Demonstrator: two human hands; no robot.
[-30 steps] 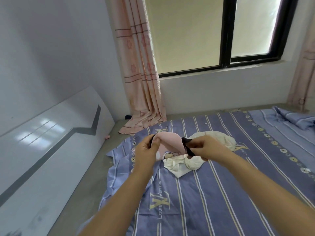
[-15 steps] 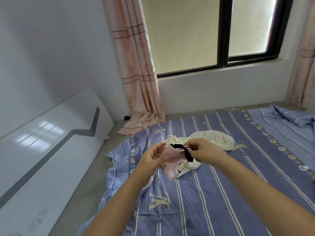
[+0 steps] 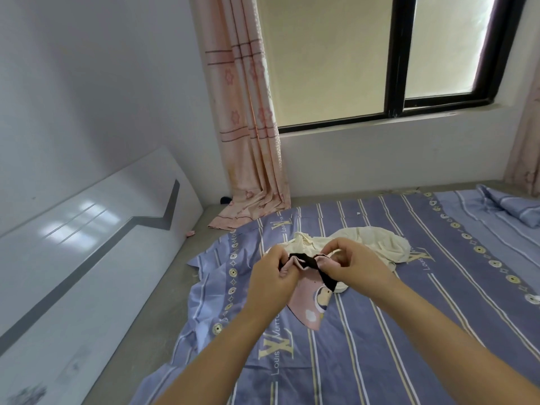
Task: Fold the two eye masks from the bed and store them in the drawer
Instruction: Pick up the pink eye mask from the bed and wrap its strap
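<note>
A pink eye mask [image 3: 309, 305] with a cartoon print and a black strap [image 3: 304, 260] hangs above the striped blue bedsheet [image 3: 380, 331]. My left hand [image 3: 273, 276] pinches its left end and my right hand [image 3: 355, 263] pinches its right end and the strap. The two hands are close together, with the mask bunched between them. A cream eye mask [image 3: 377, 244] lies crumpled on the sheet just behind my hands, partly hidden by them. No drawer is in view.
A white headboard panel [image 3: 73, 258] with a grey zigzag stripe leans at the left. Bare grey mattress [image 3: 163, 302] shows beside the sheet. A pink curtain [image 3: 248, 127] hangs to the bed under a dark-framed window [image 3: 394, 68]. A rumpled blue pillowcase [image 3: 508, 206] lies far right.
My hands have come closer together and lifted slightly, so the pink eye mask is now bunched and hanging downward instead of spread flat between them.
</note>
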